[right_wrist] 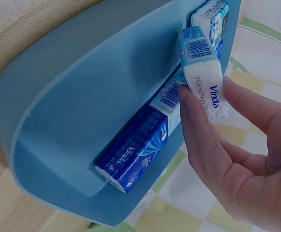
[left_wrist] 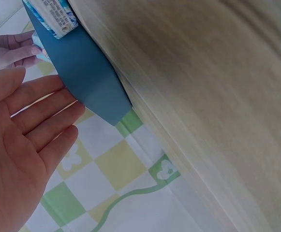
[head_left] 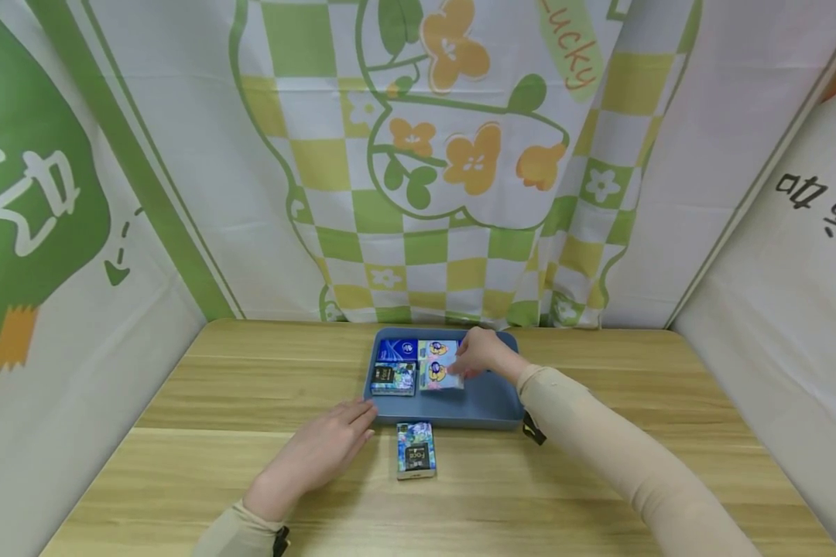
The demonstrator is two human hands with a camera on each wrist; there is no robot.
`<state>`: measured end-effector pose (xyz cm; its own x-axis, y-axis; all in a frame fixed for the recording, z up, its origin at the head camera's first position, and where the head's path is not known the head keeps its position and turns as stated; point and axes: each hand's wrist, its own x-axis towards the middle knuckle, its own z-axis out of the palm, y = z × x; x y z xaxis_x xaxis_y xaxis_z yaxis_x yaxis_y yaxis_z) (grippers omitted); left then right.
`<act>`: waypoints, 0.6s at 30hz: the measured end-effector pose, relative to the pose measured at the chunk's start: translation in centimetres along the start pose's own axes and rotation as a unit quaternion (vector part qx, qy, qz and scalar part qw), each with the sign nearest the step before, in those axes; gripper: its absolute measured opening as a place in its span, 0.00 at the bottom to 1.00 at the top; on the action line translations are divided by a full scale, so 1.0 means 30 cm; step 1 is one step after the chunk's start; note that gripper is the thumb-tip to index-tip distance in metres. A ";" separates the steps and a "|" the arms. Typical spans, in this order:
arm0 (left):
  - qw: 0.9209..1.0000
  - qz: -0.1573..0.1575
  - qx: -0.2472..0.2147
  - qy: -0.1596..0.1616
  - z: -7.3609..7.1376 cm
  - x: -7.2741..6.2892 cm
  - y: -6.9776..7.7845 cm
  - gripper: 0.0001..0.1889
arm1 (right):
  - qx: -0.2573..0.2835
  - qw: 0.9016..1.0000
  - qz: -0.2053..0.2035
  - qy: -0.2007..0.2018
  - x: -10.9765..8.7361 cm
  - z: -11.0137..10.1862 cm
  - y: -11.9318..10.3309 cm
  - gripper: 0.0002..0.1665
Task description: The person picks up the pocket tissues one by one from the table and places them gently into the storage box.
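My right hand (head_left: 486, 353) pinches a light-coloured Vinda tissue pack (right_wrist: 205, 77) between thumb and fingers, above the blue tray (head_left: 491, 398). In the right wrist view the pack is tilted over the packs along the tray's far side. My left hand (head_left: 326, 442) has its fingers nearly straight, with fingertips at the tray's front left corner. Inside the tray are dark blue Vinda packs, one at the back left (head_left: 395, 350), another light tissue pack (head_left: 439, 348) at the back, and a blue-patterned tissue pack (head_left: 393, 379) at the front left.
Another blue-patterned tissue pack (head_left: 416, 451) lies on the wooden table (head_left: 529, 495) just in front of the tray. A printed curtain (head_left: 453, 263) hangs behind the table's back edge, and fabric walls stand on both sides.
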<state>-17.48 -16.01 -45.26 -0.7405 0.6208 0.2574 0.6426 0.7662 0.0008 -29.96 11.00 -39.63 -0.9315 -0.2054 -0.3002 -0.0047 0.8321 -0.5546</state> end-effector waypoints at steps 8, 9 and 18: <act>1.000 -0.004 -0.002 -0.004 -0.005 0.000 0.002 0.20 | 0.007 1.000 0.003 -0.006 0.008 0.002 0.004 0.25; 1.000 -0.005 -0.002 -0.005 -0.005 0.000 0.002 0.20 | 0.006 1.000 0.002 -0.007 0.008 0.002 0.005 0.25; 1.000 -0.003 0.000 -0.004 -0.006 -0.002 0.005 0.20 | 0.033 0.999 0.013 -0.012 0.011 0.008 0.016 0.15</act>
<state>-17.30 -15.97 -45.09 -0.7454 0.6182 0.2495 0.6389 0.7692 0.0030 -30.17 11.20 -40.18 -0.9220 -0.1971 -0.3332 0.0445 0.8011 -0.5968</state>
